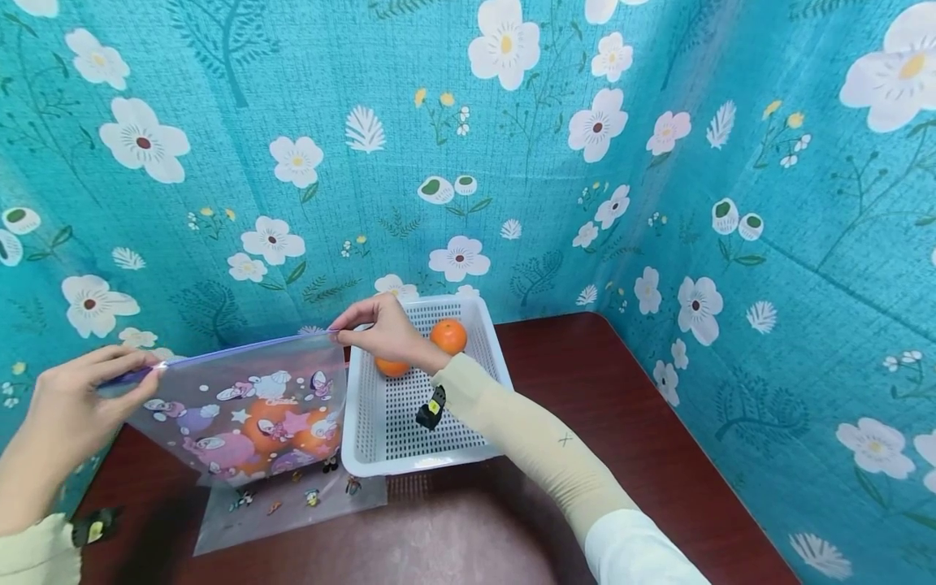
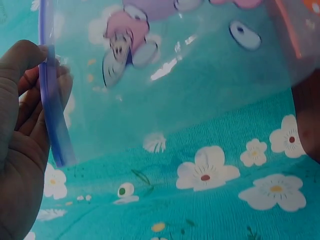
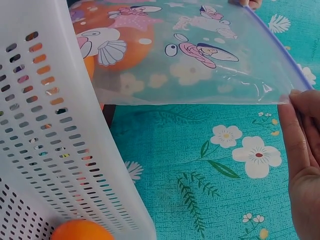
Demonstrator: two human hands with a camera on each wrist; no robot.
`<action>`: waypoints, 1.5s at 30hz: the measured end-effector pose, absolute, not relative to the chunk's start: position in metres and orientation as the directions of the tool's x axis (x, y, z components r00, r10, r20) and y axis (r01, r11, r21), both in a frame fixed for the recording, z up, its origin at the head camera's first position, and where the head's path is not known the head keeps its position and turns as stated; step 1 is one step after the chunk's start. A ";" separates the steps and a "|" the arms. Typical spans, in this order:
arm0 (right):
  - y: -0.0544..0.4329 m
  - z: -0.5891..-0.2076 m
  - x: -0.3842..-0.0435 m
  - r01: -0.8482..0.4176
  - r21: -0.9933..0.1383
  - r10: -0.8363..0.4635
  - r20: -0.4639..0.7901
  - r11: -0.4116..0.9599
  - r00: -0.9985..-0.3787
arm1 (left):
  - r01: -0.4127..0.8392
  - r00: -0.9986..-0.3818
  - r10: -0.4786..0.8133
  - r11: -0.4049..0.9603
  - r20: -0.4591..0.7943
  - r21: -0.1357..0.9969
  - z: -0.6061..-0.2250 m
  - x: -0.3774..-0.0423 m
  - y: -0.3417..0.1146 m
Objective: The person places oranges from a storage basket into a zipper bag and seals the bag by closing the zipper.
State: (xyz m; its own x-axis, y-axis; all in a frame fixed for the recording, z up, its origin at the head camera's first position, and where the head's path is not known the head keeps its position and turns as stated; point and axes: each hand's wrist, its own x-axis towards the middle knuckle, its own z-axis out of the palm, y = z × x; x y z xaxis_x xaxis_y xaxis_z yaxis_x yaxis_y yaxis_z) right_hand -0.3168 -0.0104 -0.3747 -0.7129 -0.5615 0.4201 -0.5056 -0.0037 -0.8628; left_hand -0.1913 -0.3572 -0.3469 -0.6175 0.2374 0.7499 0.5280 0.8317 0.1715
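Observation:
A clear zip bag (image 1: 171,422) printed with pink and purple cartoon characters hangs tilted above the table, its purple zip strip (image 1: 241,344) along the top. Orange fruits (image 1: 265,422), like mandarins, show through its lower part. My left hand (image 1: 76,402) pinches the strip's left end between thumb and fingers; the left wrist view shows the same hand (image 2: 22,125) at the strip. At the opposite top corner, my right hand (image 1: 387,331) pinches the bag, also seen as a hand (image 3: 306,155) in the right wrist view. Whether the zip is fully sealed I cannot tell.
Right of the bag stands a white perforated basket (image 1: 431,465), under my right forearm, with an orange fruit (image 1: 448,335) and another (image 1: 392,368) inside. Another clear printed bag (image 1: 292,520) lies flat on the dark red table (image 1: 578,382). Floral turquoise cloth (image 1: 395,211) hangs behind.

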 end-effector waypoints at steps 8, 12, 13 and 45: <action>-0.010 -0.378 -0.320 -0.514 -0.857 -0.557 0.437 -0.021 -0.706 | 0.492 -0.633 0.176 0.843 0.754 0.216 -0.352 -0.184 -0.379; -0.010 -0.380 -0.322 -0.518 -0.855 -0.545 0.451 -0.034 -0.707 | 0.500 -0.635 0.111 0.813 0.764 0.298 -0.354 -0.181 -0.388; -0.010 -0.380 -0.322 -0.519 -0.854 -0.542 0.453 -0.037 -0.707 | 0.506 -0.638 0.095 0.800 0.764 0.322 -0.354 -0.179 -0.390; -0.012 -0.384 -0.323 -0.518 -0.855 -0.525 0.451 -0.022 -0.722 | 0.087 -0.788 -0.522 0.433 0.328 0.897 -0.389 -0.168 -0.394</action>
